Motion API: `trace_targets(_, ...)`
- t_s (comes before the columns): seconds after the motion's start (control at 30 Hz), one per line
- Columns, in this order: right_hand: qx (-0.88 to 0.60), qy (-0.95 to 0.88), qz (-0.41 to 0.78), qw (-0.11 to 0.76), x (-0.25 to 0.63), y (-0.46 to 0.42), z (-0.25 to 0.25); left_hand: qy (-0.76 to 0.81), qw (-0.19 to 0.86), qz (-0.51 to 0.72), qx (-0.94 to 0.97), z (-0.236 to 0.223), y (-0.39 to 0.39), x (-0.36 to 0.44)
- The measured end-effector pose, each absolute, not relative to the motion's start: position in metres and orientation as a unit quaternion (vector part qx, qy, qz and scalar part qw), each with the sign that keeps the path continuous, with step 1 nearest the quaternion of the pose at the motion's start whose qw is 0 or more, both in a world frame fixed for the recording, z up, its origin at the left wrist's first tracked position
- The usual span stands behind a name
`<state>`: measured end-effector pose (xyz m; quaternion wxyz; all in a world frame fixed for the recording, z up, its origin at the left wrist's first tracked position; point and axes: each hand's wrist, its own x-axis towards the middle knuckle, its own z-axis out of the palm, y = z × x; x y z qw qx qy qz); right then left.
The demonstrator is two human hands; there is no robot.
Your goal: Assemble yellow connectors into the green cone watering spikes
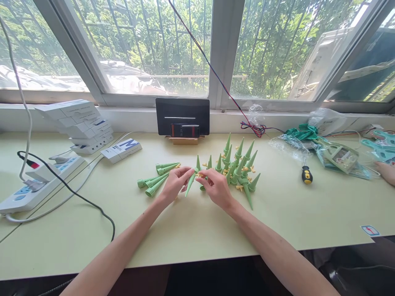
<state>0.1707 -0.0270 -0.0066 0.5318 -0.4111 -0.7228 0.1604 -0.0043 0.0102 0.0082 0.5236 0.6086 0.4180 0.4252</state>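
My left hand [175, 183] pinches a green plastic cone [190, 186], its pointed end slanting down toward the table. Close beside it, my right hand [216, 187] has thumb and fingertips together on a small yellow piece [199, 174] at the cone's upper end. To the left lie several loose green cones [156, 185] on their sides, hollow ends facing left. A cluster of green cones with small yellow pieces [239, 166] stands to the right, most with tips up; one cone [247, 196] points toward me.
A tablet [182, 111] with a phone [185, 130] leans at the back. White boxes [88, 127] and a power strip [43, 183] sit left. Right are a screwdriver [306, 174], plastic bags [288, 148] and another person's hand [385, 172]. A black cable [74, 193] crosses the left side.
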Motion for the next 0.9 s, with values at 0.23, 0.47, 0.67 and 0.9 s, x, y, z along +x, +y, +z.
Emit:
trace_targets(0.23,-0.414,-0.736,0.136,0.518,0.1715,-0.0245,-0.0093,0.417,0.524,0.407,0.621,0.0119,0.0081,-0.0039)
trace_targets(0.47,-0.417,-0.739,0.141,0.509,0.1705,-0.0248,-0.0100,0.426,0.498,0.409,0.635,0.0126,0.0081,-0.0045)
trace_targets(0.67,-0.428,-0.732,0.171,0.503,0.1710,-0.0258,-0.0080,0.422,0.451,0.416,0.667,0.0113,0.0068,-0.0049)
trace_targets(0.9,-0.438,-0.707,0.214,0.513,0.1711,-0.0267,-0.0063,0.415,0.424,0.419,0.687,0.0118,0.0031,-0.0033)
